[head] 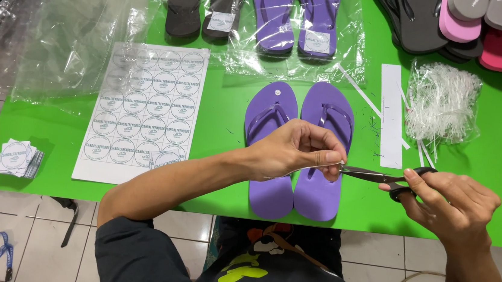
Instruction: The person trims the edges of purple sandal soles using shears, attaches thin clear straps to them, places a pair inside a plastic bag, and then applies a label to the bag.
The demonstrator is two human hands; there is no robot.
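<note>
A pair of purple flip-flops (278,110) lies side by side on the green table (224,102), toes away from me. My left hand (295,151) hovers over their middle, fingertips pinched on something thin and pale near the right sandal's strap. My right hand (448,200) grips black-handled scissors (381,176), whose blades point left and meet my left fingertips.
A sheet of round stickers (144,110) lies to the left, with a small stack of cut stickers (16,157) at the table's edge. Clear plastic bags (61,27), bagged sandals (295,18), a bundle of white plastic ties (442,103), paper strips (391,114) and stacked sandals (485,28) fill the back.
</note>
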